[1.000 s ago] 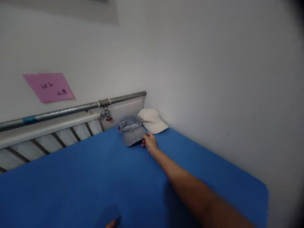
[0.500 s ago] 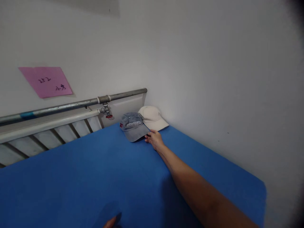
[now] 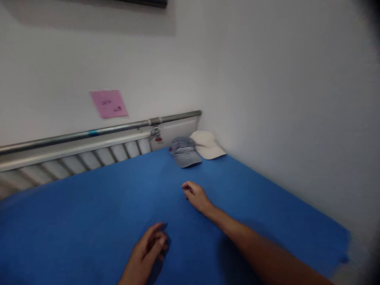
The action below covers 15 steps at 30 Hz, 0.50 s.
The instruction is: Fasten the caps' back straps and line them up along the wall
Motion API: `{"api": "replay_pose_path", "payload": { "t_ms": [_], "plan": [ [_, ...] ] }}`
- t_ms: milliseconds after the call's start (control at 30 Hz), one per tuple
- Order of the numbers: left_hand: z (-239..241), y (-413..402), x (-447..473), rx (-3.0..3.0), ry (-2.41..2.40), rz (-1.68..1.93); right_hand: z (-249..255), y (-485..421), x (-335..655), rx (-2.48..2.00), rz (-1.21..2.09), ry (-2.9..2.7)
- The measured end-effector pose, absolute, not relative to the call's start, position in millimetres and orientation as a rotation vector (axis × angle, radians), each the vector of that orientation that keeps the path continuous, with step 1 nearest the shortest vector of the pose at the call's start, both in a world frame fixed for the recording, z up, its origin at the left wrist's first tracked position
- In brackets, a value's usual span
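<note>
Two caps lie in the far corner of a blue mat: a grey cap with its peak toward me and a cream cap just right of it, touching. My right hand hovers over the mat well short of the grey cap, fingers loosely curled, holding nothing. My left hand is low in the picture above the mat, fingers relaxed and apart, empty.
White walls meet in the corner behind the caps. A grey pipe with a small red valve and a white slatted rail run along the mat's far edge. A pink paper note is stuck on the wall.
My right hand has let go of the grey cap's peak and drawn back toward me. My left hand has come up into view. The view has pulled back and turned.
</note>
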<state>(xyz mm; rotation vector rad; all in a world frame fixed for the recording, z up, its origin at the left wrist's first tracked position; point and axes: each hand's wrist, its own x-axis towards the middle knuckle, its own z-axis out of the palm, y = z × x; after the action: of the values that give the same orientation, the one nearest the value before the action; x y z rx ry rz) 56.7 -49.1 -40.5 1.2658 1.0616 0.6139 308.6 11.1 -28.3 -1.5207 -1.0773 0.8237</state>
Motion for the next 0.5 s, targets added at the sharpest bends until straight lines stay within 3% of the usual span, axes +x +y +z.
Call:
{"api": "replay_pose_path", "payload": {
  "t_ms": [100,233,500],
  "plan": [
    [-19.7,-48.7,56.6,1.213,1.086,0.824,-27.2,-12.6,275.5,-1.403,0.9,-1.317],
    [-16.0,-31.7,26.1,0.84,1.202,1.171,-34.3,-18.0,253.3,-1.264,0.632,-1.824],
    [-17.1,-44.3,-78.1,0.376,1.439,1.848,-36.9,-11.9,245.7,-1.371,0.607,-1.882]
  ]
}}
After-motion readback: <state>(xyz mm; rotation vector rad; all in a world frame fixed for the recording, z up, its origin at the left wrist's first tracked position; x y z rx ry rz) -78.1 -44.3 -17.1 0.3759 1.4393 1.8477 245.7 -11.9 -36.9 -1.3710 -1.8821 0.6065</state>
